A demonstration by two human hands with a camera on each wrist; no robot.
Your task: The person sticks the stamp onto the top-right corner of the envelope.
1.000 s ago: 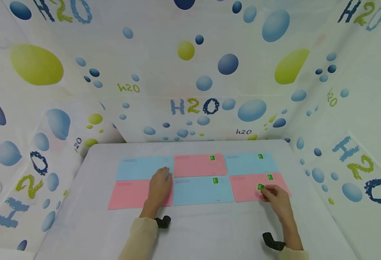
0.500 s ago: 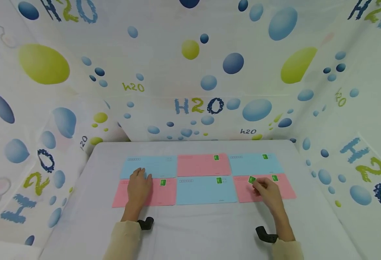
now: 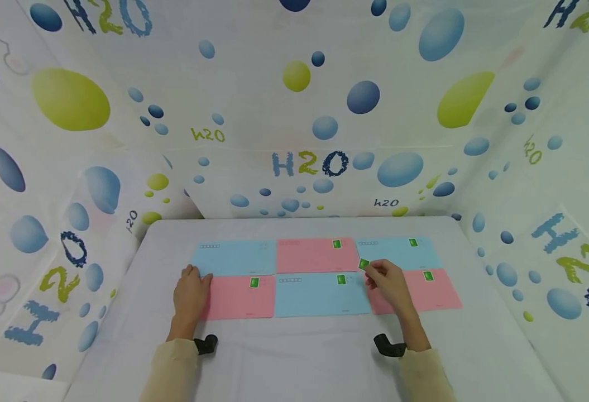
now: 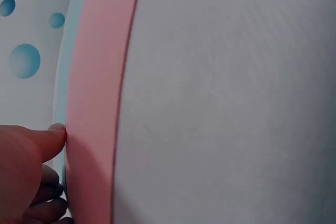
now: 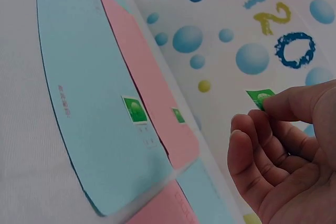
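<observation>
Between thumb and index finger, my right hand [image 3: 389,285] pinches a small green stamp [image 3: 363,264]. It is held above the envelopes, near where the right-hand pink envelope [image 3: 425,293] meets the middle blue one [image 3: 319,296]. The right wrist view shows the same stamp [image 5: 261,98] at the fingertips. At the far left, my left hand [image 3: 190,293] rests on the left edge of the front pink envelope [image 3: 239,304], which bears a green stamp [image 3: 254,283] in its upper right corner. In the left wrist view, the thumb [image 4: 52,142] lies at that pink envelope's far edge.
Behind are a blue envelope [image 3: 234,258] at left, a pink envelope [image 3: 309,257] in the middle and another blue envelope [image 3: 392,254] at right. All the envelopes lie edge to edge in two rows on a white-covered table [image 3: 284,357]. A bubble-print curtain [image 3: 254,100] surrounds it.
My left hand has moved left from the front pink envelope's right part to its left edge, uncovering its stamp. My right hand has carried the pinched stamp left and away from me.
</observation>
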